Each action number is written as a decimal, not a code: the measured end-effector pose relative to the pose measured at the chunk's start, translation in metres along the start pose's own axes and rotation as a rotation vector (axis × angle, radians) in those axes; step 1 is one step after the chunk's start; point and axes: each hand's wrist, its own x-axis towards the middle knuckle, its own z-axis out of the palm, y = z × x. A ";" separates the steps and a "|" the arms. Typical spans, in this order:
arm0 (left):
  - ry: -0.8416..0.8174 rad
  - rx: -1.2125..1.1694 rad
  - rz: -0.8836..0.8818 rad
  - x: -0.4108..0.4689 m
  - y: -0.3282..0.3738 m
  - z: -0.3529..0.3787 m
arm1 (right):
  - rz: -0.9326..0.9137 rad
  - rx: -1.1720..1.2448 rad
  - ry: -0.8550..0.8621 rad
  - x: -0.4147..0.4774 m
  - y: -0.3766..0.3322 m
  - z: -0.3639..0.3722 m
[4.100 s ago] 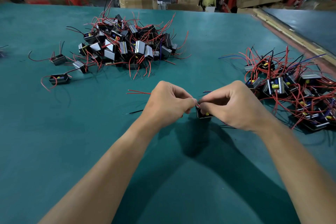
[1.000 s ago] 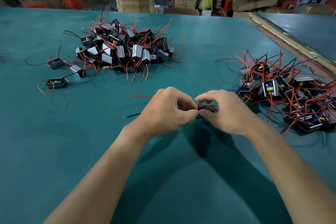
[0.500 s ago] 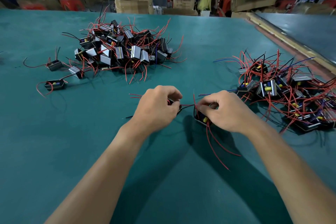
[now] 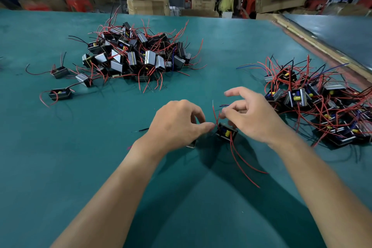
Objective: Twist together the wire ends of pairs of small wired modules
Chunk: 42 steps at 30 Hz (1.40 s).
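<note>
On the desk [image 4: 60, 167], between the far pile [image 4: 136, 56] and the right pile [image 4: 318, 102], the left hand [image 4: 177, 127] is pinched on the wires [image 4: 215, 115]. The right hand [image 4: 253, 115] is spread slack above the module [image 4: 226, 133]. The wires are best regripped near their bare ends and rolled tightly together. Half a second earlier, the right hand was closed on them.

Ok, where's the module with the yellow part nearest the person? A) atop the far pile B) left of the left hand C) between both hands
C: the module lies in the gap between the left hand and the right hand.
</note>
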 end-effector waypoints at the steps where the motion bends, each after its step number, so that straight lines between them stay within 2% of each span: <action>1: -0.021 -0.022 0.012 0.000 0.000 0.001 | -0.010 0.020 -0.024 -0.001 -0.001 0.001; 4: -0.055 -0.094 0.047 0.000 0.001 0.004 | -0.034 0.062 -0.076 -0.002 -0.003 0.000; 9: -0.019 -0.161 0.030 0.000 0.001 0.005 | -0.092 0.042 -0.106 -0.002 -0.002 0.001; 14: -0.133 -0.149 0.056 -0.002 0.006 0.006 | -0.105 0.051 -0.201 -0.004 -0.004 0.003; 18: -0.155 -0.159 0.046 -0.001 0.004 0.007 | -0.119 0.032 -0.187 -0.005 -0.005 0.004; 28: -0.010 -0.210 -0.044 0.005 0.000 0.010 | -0.137 0.026 -0.303 -0.005 -0.006 0.003; 37: -0.024 -0.367 -0.125 0.008 -0.001 0.009 | -0.205 -0.115 -0.313 -0.003 -0.002 0.006; 42: -0.010 -0.446 -0.147 0.009 0.000 0.008 | -0.163 -0.164 -0.321 -0.004 0.002 0.011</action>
